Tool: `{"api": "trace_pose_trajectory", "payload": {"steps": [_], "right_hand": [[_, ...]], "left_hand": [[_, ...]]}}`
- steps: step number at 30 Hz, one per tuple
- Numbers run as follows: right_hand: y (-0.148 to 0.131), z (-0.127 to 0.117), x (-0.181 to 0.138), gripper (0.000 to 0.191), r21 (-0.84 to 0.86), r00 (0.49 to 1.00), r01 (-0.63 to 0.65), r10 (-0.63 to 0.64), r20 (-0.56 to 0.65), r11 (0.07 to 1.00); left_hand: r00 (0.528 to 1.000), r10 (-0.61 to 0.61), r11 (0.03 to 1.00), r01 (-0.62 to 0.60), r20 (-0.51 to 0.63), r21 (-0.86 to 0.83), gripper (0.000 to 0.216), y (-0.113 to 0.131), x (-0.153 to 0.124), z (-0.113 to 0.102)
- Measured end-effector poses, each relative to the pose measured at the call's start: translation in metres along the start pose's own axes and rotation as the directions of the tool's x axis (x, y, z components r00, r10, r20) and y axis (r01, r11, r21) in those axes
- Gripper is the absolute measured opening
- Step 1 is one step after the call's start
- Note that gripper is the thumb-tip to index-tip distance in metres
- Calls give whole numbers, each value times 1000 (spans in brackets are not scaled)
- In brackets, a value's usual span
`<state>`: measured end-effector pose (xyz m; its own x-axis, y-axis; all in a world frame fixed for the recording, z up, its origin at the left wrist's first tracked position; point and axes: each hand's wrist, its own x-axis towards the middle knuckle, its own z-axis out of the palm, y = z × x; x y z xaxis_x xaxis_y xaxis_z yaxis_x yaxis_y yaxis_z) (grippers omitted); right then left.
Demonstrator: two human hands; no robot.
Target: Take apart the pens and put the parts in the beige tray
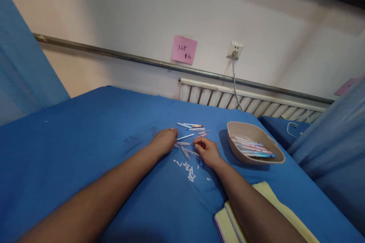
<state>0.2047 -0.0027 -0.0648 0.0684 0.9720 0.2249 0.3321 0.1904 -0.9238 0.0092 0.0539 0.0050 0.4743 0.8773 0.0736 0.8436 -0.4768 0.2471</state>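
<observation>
My left hand is closed, its fingertips at the near end of a thin white pen refill that points to the right. Opposite it, my right hand is curled in a pinch over the pen parts; what its fingers hold is too small to make out. Between the hands lie pale pen barrels, partly covered by the right fingers. Behind them are a light blue pen piece, an orange-ended pen piece and several pinkish parts. Small white pen tips are scattered in front.
A beige basket with several pens stands to the right on the blue sheet. A folded yellow towel lies under my right forearm. Behind are a radiator, a wall rail and a plugged-in cable.
</observation>
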Motion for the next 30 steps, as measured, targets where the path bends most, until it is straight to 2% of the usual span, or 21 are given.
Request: {"api": "trace_pose_trajectory", "payload": {"steps": [5, 8, 12, 16, 18, 20, 22, 24, 27, 30], "right_hand": [[-1, -1, 4, 15, 162, 996, 2, 13, -88, 987], [-11, -3, 5, 25, 317, 989, -7, 54, -141, 949], [-32, -7, 0, 37, 409, 996, -30, 61, -63, 912], [-42, -8, -6, 33, 406, 999, -45, 52, -6, 913], [-41, -9, -7, 35, 452, 995, -60, 88, -43, 890], [-38, -11, -6, 35, 513, 986, -77, 143, -90, 855], [-34, -14, -5, 35, 562, 975, -95, 190, -113, 822], [-32, -15, -5, 35, 593, 971, -112, 214, -105, 797], [-33, -14, -6, 36, 597, 973, -136, 221, -70, 791], [-35, -12, -8, 37, 566, 973, -151, 224, -60, 810]], "left_hand": [[998, 37, 999, -37, -50, 20, 20, -4, -7, 4], [987, 121, 992, -117, -103, 44, 22, 0, -11, 3], [931, 341, 939, -331, -127, 94, 22, 15, -21, 2], [892, 428, 898, -438, -146, -47, 21, 23, -30, 2], [900, 373, 899, -411, -227, -152, 23, 17, -33, 0], [921, 242, 916, -320, -306, -240, 27, 4, -36, -2], [944, 85, 933, -188, -320, -307, 28, -13, -40, -4], [965, -21, 932, -76, -261, -354, 27, -28, -45, -4], [984, -36, 929, -30, -172, -369, 26, -40, -52, -1], [988, 69, 947, -108, -139, -303, 27, -37, -53, 1]]}}
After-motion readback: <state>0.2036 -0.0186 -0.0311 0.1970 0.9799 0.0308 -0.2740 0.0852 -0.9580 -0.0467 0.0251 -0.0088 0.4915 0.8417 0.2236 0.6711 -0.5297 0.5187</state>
